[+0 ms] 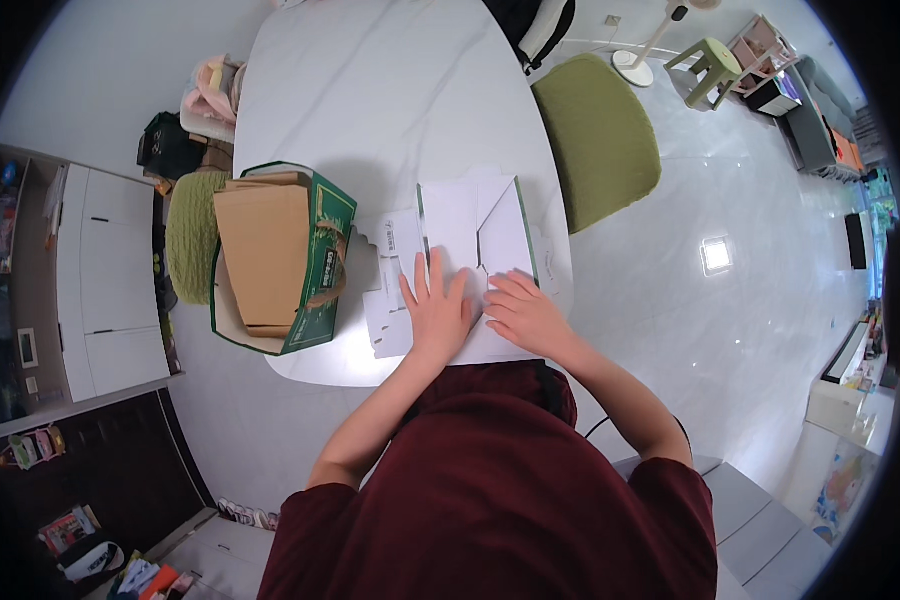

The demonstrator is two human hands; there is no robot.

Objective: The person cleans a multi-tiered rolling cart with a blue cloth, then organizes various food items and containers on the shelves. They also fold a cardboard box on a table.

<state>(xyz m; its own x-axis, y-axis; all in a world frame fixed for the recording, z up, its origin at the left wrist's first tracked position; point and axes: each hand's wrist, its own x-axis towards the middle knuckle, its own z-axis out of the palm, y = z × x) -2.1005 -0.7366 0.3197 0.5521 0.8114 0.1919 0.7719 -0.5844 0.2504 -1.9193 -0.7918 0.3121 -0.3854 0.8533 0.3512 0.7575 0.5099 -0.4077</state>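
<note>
A folded piece of white cardboard with thin green edges and diagonal crease lines lies flat on the table in front of me. My left hand rests palm down on its left part, fingers spread. Across the right part lies my right hand, its fingers slightly bent and close to the middle slit. Under the left side, a flattened white carton with cut-out tabs and dark print sticks out. Neither hand visibly grips anything. Both hands cover some of the lower part of the cardboard.
Left of the cardboard, a green paper bag holds flat brown cardboard. The white marbled table has rounded edges. Green chairs stand at its sides, and a green stool is farther right.
</note>
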